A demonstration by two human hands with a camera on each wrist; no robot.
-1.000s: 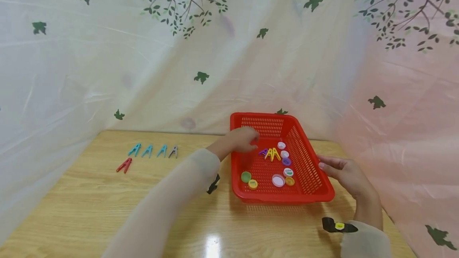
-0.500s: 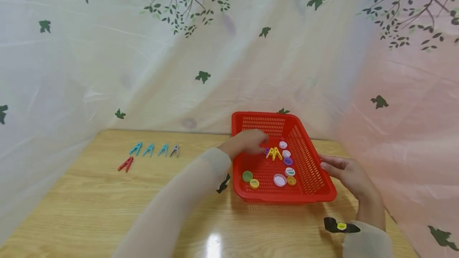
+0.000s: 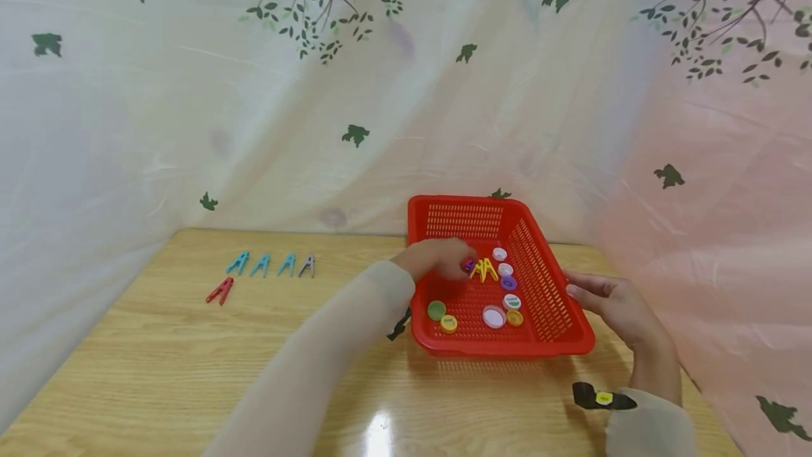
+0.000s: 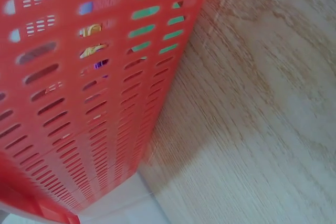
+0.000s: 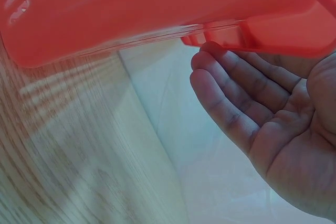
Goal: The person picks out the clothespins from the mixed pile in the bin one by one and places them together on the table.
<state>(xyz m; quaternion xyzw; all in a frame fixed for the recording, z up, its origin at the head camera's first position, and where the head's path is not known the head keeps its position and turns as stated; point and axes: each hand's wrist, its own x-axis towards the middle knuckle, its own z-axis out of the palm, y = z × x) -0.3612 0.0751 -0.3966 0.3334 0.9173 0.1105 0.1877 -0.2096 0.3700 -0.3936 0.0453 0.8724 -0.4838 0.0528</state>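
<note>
Inside the red basket (image 3: 457,344), my left hand (image 3: 444,257) reaches over the near-left rim, its blurred fingers pointing down. Its fingertips are right at a purple clothespin (image 3: 468,266), which they partly cover; I cannot tell whether they grip it. Yellow clothespins (image 3: 484,270) lie just to the right of it. Through slots of the basket wall (image 4: 105,98) in the left wrist view, bits of purple and yellow show, but the hand does not. My right hand (image 3: 618,305) holds the basket's right rim; in the right wrist view several fingers (image 5: 226,108) extend beneath that rim.
Several bottle caps are in the basket, among them a green cap (image 3: 436,311), a yellow cap (image 3: 448,324) and a purple cap (image 3: 508,283). On the wooden table (image 3: 190,365) at left lie blue clothespins (image 3: 261,264), a grey clothespin (image 3: 307,266) and a red clothespin (image 3: 220,290).
My left hand has moved right and slightly down inside the basket, up to the purple clothespin. The right hand keeps its place at the rim, and the basket stays put.
</note>
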